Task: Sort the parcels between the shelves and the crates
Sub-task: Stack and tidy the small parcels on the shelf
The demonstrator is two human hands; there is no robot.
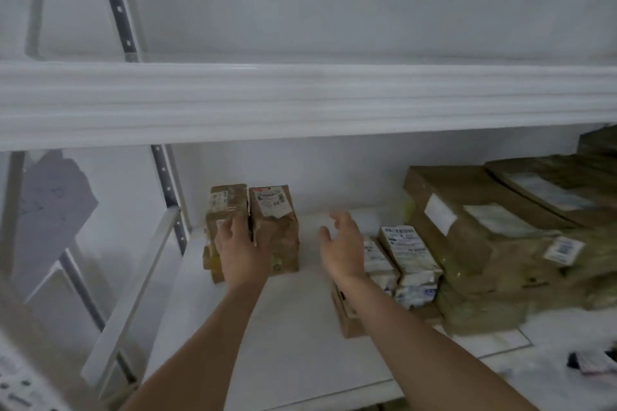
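Observation:
Two small brown cardboard parcels stand side by side at the left of the white shelf (293, 317): the left parcel (224, 207) and the right parcel (275, 227). My left hand (238, 252) rests flat against their front where they meet. My right hand (344, 243) hovers open in the gap to their right, fingers spread, touching nothing. Just right of it lie two white-wrapped parcels (409, 264) on a flat brown box (350, 320). Large brown boxes (477, 233) are stacked further right.
An upper white shelf edge (300, 100) runs across above my hands. A perforated metal upright (168, 197) stands at the shelf's left end, with a grey sheet (53, 207) on the wall beyond it. A small dark object (591, 360) lies at the far right.

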